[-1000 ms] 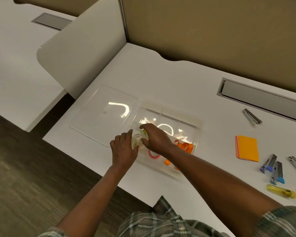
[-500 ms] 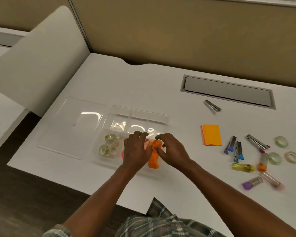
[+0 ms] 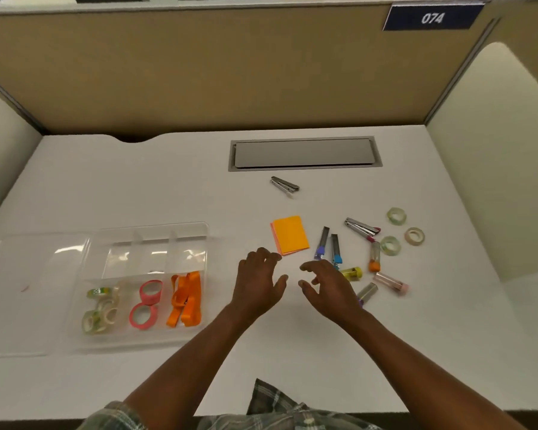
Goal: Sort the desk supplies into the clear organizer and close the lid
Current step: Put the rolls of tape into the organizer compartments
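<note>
The clear organizer sits at the left of the white desk, its lid lying open to its left. Its front compartments hold clear tape rolls, two pink tape rolls and orange clips; the back compartments look empty. My left hand and my right hand hover empty with fingers spread, right of the organizer. Just beyond them lie orange sticky notes, lead tubes and several small coloured tubes, partly hidden by my right hand.
Two metal staple removers lie further back. Three tape rolls rest at the right. A grey cable hatch is set into the desk's rear. Beige partition walls enclose the desk at the back and both sides.
Both hands have left the organizer, letting go of the orange clips, and moved right toward the loose supplies. The view has swung right along with them.
</note>
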Action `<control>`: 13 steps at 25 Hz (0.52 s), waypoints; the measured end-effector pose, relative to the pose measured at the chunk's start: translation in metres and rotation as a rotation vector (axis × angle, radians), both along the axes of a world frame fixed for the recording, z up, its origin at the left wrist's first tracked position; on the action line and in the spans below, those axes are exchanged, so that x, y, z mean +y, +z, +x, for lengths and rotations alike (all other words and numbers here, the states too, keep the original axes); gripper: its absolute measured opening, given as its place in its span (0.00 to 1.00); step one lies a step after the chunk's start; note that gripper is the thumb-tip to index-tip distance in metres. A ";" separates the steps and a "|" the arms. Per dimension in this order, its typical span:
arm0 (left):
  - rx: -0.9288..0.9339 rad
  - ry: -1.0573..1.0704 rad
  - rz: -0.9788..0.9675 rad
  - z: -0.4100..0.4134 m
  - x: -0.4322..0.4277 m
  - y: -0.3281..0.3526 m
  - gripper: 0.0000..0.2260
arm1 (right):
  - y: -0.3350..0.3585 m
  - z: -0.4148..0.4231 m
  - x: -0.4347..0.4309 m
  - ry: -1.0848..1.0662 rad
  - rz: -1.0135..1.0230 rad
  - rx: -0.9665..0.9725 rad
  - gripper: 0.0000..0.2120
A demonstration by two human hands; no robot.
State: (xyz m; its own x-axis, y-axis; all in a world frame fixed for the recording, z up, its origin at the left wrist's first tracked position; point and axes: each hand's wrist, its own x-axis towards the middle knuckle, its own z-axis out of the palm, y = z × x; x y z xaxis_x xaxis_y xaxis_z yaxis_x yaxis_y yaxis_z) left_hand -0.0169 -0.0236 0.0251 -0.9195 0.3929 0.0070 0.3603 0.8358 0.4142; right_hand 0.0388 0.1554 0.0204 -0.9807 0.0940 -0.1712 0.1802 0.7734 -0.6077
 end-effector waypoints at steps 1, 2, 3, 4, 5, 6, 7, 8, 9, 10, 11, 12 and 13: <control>-0.014 -0.030 -0.009 0.002 0.018 -0.003 0.21 | -0.002 0.006 0.016 -0.027 -0.007 0.004 0.18; -0.029 -0.057 -0.016 0.004 0.034 -0.006 0.21 | -0.004 0.011 0.031 -0.048 -0.015 0.016 0.18; -0.044 -0.082 -0.021 0.007 0.048 -0.009 0.21 | -0.006 0.015 0.044 -0.062 -0.016 0.028 0.17; -0.059 -0.103 -0.022 0.010 0.062 -0.012 0.21 | -0.008 0.020 0.057 -0.074 -0.010 0.041 0.16; -0.072 -0.121 -0.022 0.013 0.075 -0.015 0.21 | -0.010 0.024 0.069 -0.087 -0.003 0.051 0.15; -0.085 -0.141 -0.025 0.017 0.088 -0.017 0.21 | -0.011 0.028 0.082 -0.111 0.000 0.059 0.15; -0.093 -0.163 -0.030 0.020 0.100 -0.020 0.21 | -0.012 0.031 0.094 -0.144 0.001 0.064 0.14; -0.100 -0.183 -0.036 0.023 0.110 -0.022 0.21 | -0.013 0.033 0.105 -0.178 0.010 0.073 0.13; -0.106 -0.202 -0.038 0.026 0.120 -0.025 0.21 | -0.014 0.036 0.117 -0.210 0.024 0.082 0.13; -0.112 -0.220 -0.040 0.028 0.128 -0.027 0.21 | -0.016 0.037 0.128 -0.240 0.041 0.087 0.12; -0.119 -0.236 -0.045 0.030 0.137 -0.029 0.21 | -0.017 0.038 0.141 -0.271 0.061 0.083 0.12; -0.129 -0.247 -0.054 0.031 0.144 -0.030 0.21 | -0.018 0.037 0.152 -0.296 0.089 0.075 0.12; -0.138 -0.253 -0.064 0.032 0.149 -0.031 0.22 | -0.019 0.035 0.163 -0.313 0.126 0.060 0.13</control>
